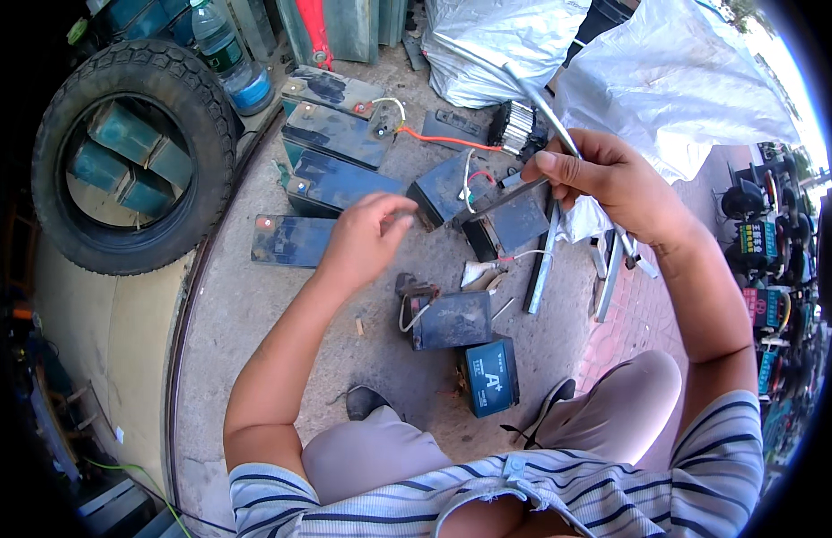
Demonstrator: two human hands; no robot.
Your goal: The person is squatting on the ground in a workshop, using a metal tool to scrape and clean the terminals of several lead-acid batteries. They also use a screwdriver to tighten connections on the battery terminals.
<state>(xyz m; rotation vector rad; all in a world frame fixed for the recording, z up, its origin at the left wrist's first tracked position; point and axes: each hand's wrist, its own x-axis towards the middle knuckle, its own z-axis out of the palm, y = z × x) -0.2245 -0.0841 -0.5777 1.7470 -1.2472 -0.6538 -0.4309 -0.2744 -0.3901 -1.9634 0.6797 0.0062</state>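
My right hand (604,179) grips a dark flat metal strip (505,196), its lower end at a black battery (438,184) with red and white wires. A second battery (516,229) sits just under the strip. My left hand (366,238) hovers left of that wired battery, fingers loosely curved and apart, nothing visible in them. Several dusty batteries (331,184) lie beyond it. Below my hands are another battery (452,318) with a cable and a blue-labelled battery (492,377).
An upright tire (70,125) with batteries behind it stands left, beside water bottles (223,63). Silvery tarps (658,90), a finned device (514,125) and metal bars (546,260) lie behind and right. Parked scooters (761,242) line the far right.
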